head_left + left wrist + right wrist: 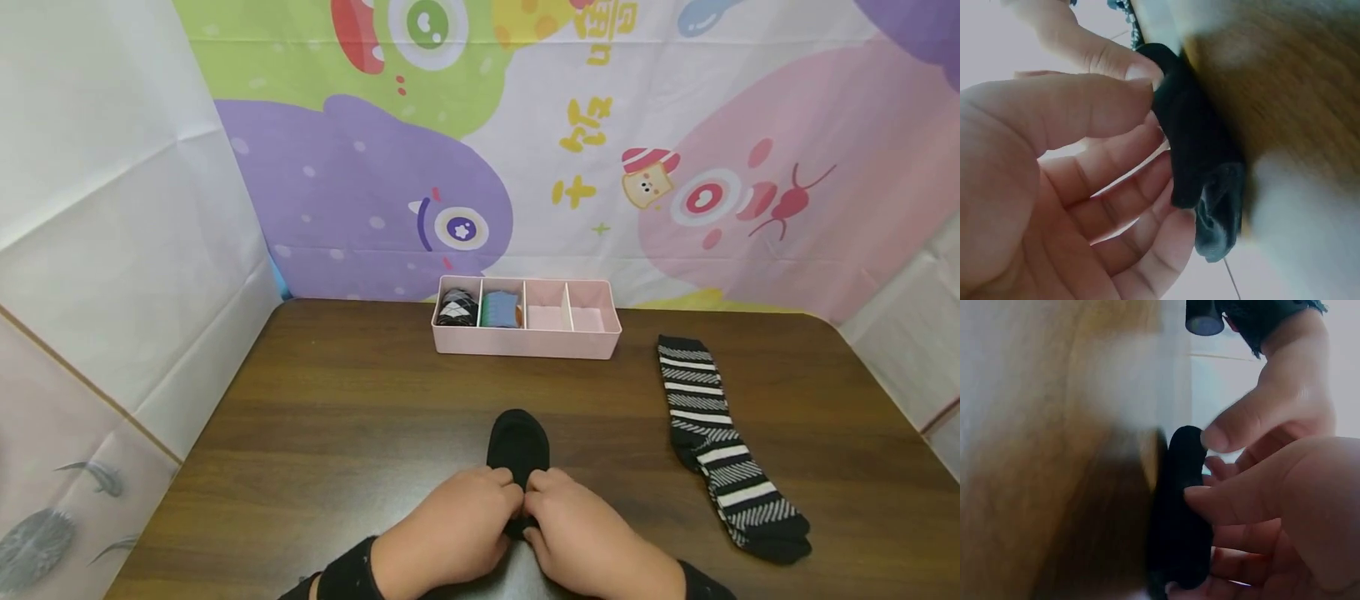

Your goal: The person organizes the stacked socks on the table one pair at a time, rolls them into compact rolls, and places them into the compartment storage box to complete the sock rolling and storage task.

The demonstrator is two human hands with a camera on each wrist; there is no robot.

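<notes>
A black sock (517,437) lies on the table near its front edge, folded into a short bundle with its rounded end pointing away from me. My left hand (465,512) pinches its near part between thumb and fingers. From the other side my right hand (577,525) pinches the same part, and the fingertips of both hands nearly meet. In the left wrist view the black sock (1194,125) shows a loose, thinner layer at its lower end. The right wrist view has both thumbs along the sock's (1179,512) upper side. The hands hide part of the sock.
A pink divided box (517,342) stands at the table's back edge. Its left compartments hold a rolled argyle sock (457,310) and a blue-green roll (500,308). Long black-and-white striped socks (720,450) lie on the wooden table (322,400) at the right. A printed cloth (562,233) hangs behind.
</notes>
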